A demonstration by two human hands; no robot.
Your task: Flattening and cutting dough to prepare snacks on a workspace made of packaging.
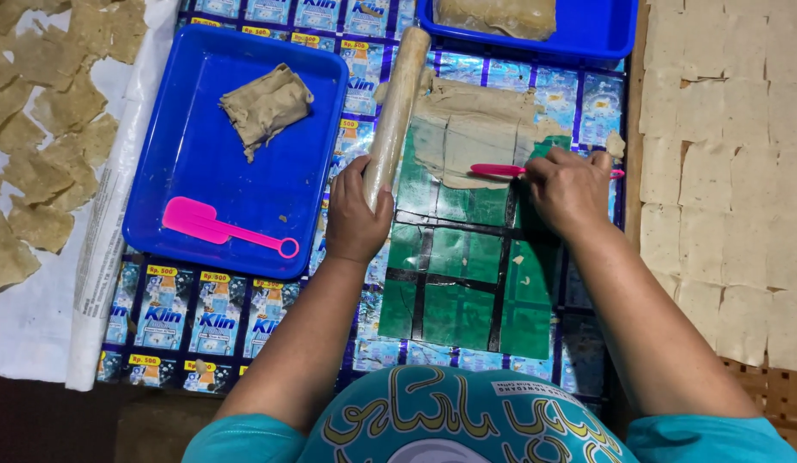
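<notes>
While my left hand (356,214) wraps the lower end of the wooden rolling pin (397,111), my right hand (570,189) closes around a pink spatula (497,170) whose blade lies at the near edge of the thin dough sheet (476,129). That sheet is spread over the far part of a green gridded mat (458,291), between two blue trays (201,163). It looks soft, limp and easily torn, probably clinging to the mat, so I judge it best lifted from its freed edge with the blade slid beneath, not pinched. A folded dough lump (265,107) and a second pink spatula (223,227) lie in the left tray; cut squares (724,154) dry at right.
</notes>
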